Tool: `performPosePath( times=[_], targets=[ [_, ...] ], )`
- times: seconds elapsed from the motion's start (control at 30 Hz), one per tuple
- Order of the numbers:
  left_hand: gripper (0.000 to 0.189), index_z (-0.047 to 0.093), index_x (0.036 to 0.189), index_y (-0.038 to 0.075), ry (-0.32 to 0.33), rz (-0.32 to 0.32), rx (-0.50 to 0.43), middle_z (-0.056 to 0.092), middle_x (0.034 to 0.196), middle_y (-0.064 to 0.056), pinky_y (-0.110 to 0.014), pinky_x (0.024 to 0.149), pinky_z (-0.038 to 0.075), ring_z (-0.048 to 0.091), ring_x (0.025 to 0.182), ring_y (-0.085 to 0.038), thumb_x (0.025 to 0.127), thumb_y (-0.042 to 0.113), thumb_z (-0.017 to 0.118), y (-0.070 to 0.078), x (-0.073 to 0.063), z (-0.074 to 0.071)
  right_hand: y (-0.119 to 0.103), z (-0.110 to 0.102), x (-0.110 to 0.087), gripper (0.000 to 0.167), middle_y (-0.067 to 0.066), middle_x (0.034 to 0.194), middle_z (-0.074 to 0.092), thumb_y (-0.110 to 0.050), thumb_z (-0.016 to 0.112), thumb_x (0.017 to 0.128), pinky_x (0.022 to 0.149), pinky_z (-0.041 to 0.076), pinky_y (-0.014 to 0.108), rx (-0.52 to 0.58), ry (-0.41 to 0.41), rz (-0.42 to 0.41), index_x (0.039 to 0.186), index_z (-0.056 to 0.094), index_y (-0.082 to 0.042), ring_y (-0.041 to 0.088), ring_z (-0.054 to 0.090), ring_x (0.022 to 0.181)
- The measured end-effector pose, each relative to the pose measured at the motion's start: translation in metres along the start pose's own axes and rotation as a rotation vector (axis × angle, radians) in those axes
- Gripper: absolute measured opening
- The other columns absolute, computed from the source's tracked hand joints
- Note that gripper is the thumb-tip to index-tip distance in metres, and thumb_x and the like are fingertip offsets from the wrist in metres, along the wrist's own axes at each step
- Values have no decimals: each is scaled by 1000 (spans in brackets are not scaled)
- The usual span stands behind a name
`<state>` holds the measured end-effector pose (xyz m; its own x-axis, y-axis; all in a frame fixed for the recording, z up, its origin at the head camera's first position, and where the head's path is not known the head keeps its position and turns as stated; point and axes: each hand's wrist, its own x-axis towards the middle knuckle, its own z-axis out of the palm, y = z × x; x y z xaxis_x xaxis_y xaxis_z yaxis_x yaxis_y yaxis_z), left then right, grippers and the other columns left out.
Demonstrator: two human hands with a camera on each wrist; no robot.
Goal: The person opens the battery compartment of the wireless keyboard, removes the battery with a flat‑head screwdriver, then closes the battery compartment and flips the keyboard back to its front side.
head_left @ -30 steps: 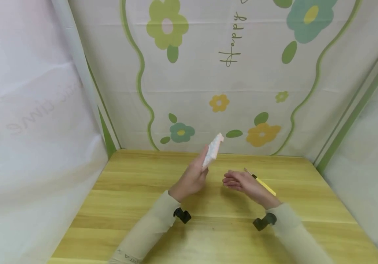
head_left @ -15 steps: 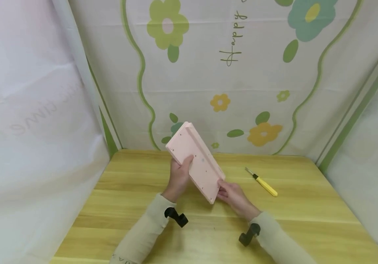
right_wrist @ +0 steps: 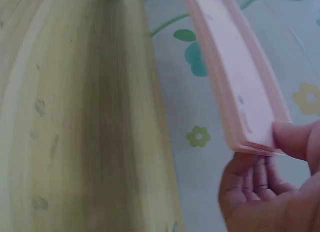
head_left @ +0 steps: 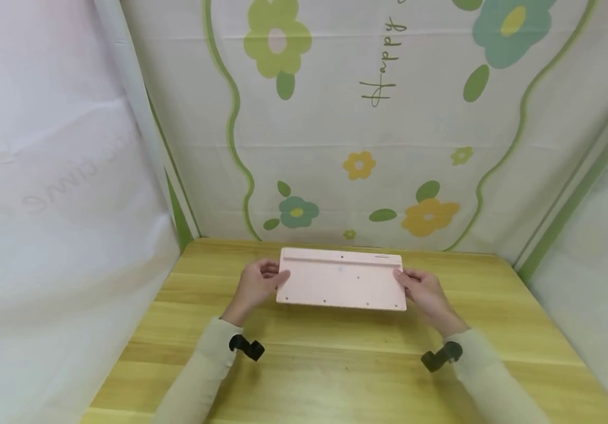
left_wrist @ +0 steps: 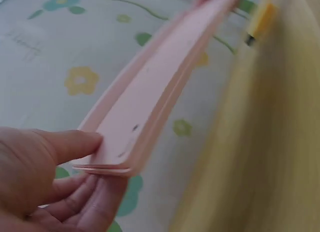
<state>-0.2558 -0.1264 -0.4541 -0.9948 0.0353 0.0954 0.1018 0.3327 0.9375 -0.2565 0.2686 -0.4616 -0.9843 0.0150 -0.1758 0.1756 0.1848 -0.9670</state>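
Observation:
A pink keyboard is held up over the table with its underside facing me, showing several small screw holes and a raised ridge along the far edge. My left hand grips its left end, thumb on the underside and fingers behind. At the opposite end my right hand pinches it the same way. Both wrist views show the keyboard edge-on between thumb and fingers. Its key side is turned away from me. A yellow-handled screwdriver shows in part in the left wrist view; the right hand hides it in the head view.
The wooden table spreads below both hands. Behind it hangs a white cloth with flowers, close beyond the keyboard. More white cloth walls stand at the left and right sides.
The keyboard was edge-on in the left hand alone, then tilted as the right hand took its lower end. Now it lies level crosswise, with the left hand shifted to its left end.

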Motion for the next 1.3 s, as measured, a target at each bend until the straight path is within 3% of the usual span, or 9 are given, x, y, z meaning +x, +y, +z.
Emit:
performPosePath(
  times=[0.13,0.27,0.4,0.57,0.67,0.77,1.03,1.2,1.3],
  targets=[
    [24,72,101,7,-44,-17,192,73,97,-8,-29,72,59,68,86,-17,94,29,81,-19,-3,0,0,-1,1,54,16,120,68,-34,65,107,82,62,23,-210,6,-36,139,60,9,8,66,94],
    [24,69,92,7,-35,-31,257,70,88,-7,-27,64,52,62,75,-16,93,27,83,-27,-5,3,8,7,3,38,13,101,72,-30,71,103,64,55,23,-448,71,-99,117,74,5,15,61,84],
    [23,68,91,5,-34,-40,304,69,85,-7,-26,63,50,60,72,-16,92,23,83,-33,-5,7,17,12,5,33,15,98,77,-28,74,100,63,53,23,-595,95,-133,109,78,3,18,65,83],
    [22,69,82,4,-50,7,371,63,72,-4,-24,57,44,54,63,-14,92,18,83,-43,-8,13,25,18,7,27,8,81,73,-25,72,100,58,47,24,-637,59,-143,93,79,0,15,60,70],
    [31,64,70,6,-66,61,418,52,60,2,-22,51,35,44,55,-11,94,16,80,-46,-10,16,30,19,10,33,-3,62,56,-26,70,101,50,37,22,-646,35,-136,74,71,-6,10,47,57],
    [41,57,62,7,-73,83,451,42,55,4,-22,50,29,37,51,-10,95,16,79,-45,-9,19,32,21,11,40,-6,56,43,-26,70,101,47,31,21,-661,26,-122,65,61,-10,9,40,53],
    [51,51,54,17,-53,9,598,37,48,9,-22,44,23,32,46,-8,93,28,81,-42,-5,24,31,31,12,58,-9,48,28,-17,71,97,45,23,18,-815,30,-222,51,36,-18,6,28,47],
    [48,52,57,16,-89,11,579,36,48,9,-22,44,22,31,45,-7,94,25,80,-41,-6,22,29,33,10,58,-9,48,27,-14,71,96,44,22,18,-835,22,-223,50,35,-19,6,26,46],
    [41,56,64,8,-109,11,555,40,53,5,-23,46,26,34,47,-9,94,22,80,-43,-7,16,29,29,12,54,-8,51,28,-12,73,95,46,22,19,-844,-3,-233,55,37,-16,7,27,49]
  ],
)
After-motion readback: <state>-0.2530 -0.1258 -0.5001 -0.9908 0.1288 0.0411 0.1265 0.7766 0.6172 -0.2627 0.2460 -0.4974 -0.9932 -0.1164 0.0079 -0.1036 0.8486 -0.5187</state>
